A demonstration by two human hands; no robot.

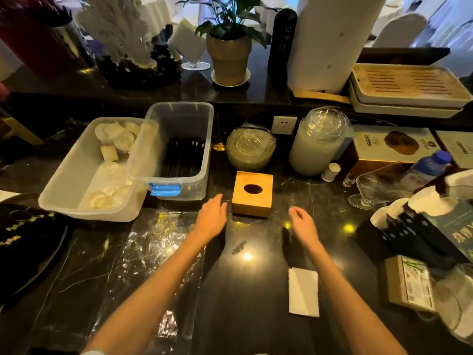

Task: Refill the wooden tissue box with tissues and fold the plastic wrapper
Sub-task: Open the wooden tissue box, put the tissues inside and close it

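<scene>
The wooden tissue box (252, 193) stands upright on the dark marble counter, its oval top opening dark. My left hand (212, 219) hovers just left of the box, fingers apart and empty, not clearly touching it. My right hand (302, 224) is a little to the box's lower right, fingers loosely curled and holding nothing. A clear plastic wrapper (153, 252) lies crumpled and flat on the counter under my left forearm. A folded white stack of tissues (303, 292) rests on the counter by my right forearm.
Two clear plastic bins (179, 185) sit at the left behind the wrapper. Glass jars (317, 142) stand behind the box. A cardboard box (409, 283), dark holders, a water bottle (427, 167) and a glass bowl crowd the right side. A dark plate lies at the far left.
</scene>
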